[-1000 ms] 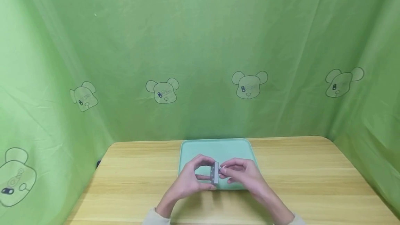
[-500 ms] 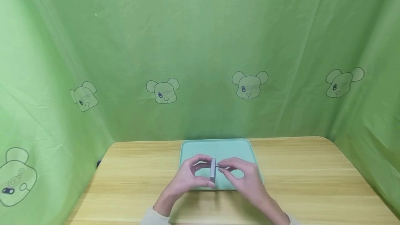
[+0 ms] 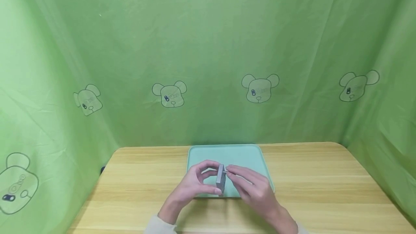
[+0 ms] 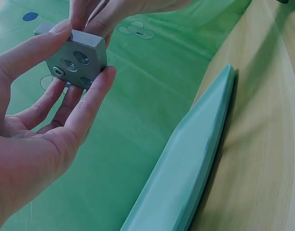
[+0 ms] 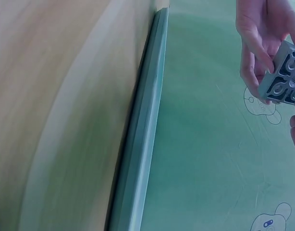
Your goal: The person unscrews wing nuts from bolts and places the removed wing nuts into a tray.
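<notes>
Left hand [image 3: 192, 184] grips the block [image 4: 77, 70] edgewise; right hand [image 3: 258, 190] pinches a rod [image 3: 225, 172], best held square to the block.

Holed grey block [image 4: 75, 58] in left hand [image 3: 190, 186]

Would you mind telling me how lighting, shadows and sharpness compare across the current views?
Head: green curtain brightest toward image left, soft shadows on the wooden table; left wrist: dimmer overall, yet the metal block shows its holes distinctly; right wrist: hazy, with the table's grain smeared.
</notes>
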Demonstrator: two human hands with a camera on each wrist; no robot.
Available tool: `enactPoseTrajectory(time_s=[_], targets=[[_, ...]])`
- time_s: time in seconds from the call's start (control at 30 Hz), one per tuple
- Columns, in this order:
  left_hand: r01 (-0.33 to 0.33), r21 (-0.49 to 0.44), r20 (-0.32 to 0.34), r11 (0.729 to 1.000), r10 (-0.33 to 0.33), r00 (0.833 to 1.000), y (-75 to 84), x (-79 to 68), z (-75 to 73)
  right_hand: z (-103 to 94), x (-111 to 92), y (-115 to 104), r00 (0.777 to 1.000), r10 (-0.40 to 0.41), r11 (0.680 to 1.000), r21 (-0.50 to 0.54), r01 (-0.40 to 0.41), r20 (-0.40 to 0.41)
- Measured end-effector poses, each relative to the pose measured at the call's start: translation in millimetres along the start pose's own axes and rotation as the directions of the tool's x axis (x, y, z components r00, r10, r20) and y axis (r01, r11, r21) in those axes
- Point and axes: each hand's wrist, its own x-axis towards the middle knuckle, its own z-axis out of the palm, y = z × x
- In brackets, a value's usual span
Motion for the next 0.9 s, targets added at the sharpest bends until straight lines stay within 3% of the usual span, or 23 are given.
enactPoseTrajectory(time_s=[0.13,0.23,0.3,0.37,0.47,0.53,0.63,0.7,0.8,0.9], targets=[[0.004,0.001,-0.009,1.0,-0.004,1.0,0.2,0.5,0.1,-0.3,-3.6,-0.4,0.998,0.056,0.998,0.017,-0.057,0.038],[0.007,0.012,-0.029,1.0,-0.007,1.0,0.3,0.4,-0.1,0.0,-8.0,0.6,0.982,0.171,0.981,0.08,-0.177,0.079],[0.016,0.024,-0.045,1.0,-0.015,0.999,0.8,0.1,-0.4,-0.5,-10.0,0.9,0.954,0.28,0.945,0.145,-0.293,0.103],[0.015,0.039,-0.059,0.999,-0.013,0.998,0.8,0.1,-1.3,-1.6,-12.1,0.2,0.906,0.402,0.88,0.216,-0.423,0.135],[0.016,0.051,-0.078,0.999,-0.012,0.997,0.8,0.4,-2.0,-4.8,-12.2,-2.3,0.781,0.587,0.716,0.313,-0.624,0.213],[0.013,0.057,-0.087,0.998,-0.008,0.996,0.9,0.7,-1.5,-6.9,-11.5,-3.5,0.659,0.696,0.559,0.361,-0.746,0.284],[0.009,0.082,-0.098,0.997,-0.001,0.995,1.0,1.2,0.9,-9.5,-9.5,-3.7,0.468,0.796,0.314,0.398,-0.862,0.385],[-0.002,0.116,-0.101,0.993,0.014,0.995,1.3,1.6,2.9,-10.5,-8.2,-3.4,0.357,0.824,0.169,0.409,-0.897,0.441],[-0.019,0.17,-0.103,0.985,0.037,0.994,1.5,1.7,5.8,-11.7,-7.3,-2.4,0.215,0.825,-0.017,0.404,-0.915,0.522],[-0.027,0.21,-0.097,0.977,0.048,0.994,1.7,1.4,8.3,-12.7,-7.5,-1.5,0.104,0.799,-0.158,0.374,-0.914,0.592]])
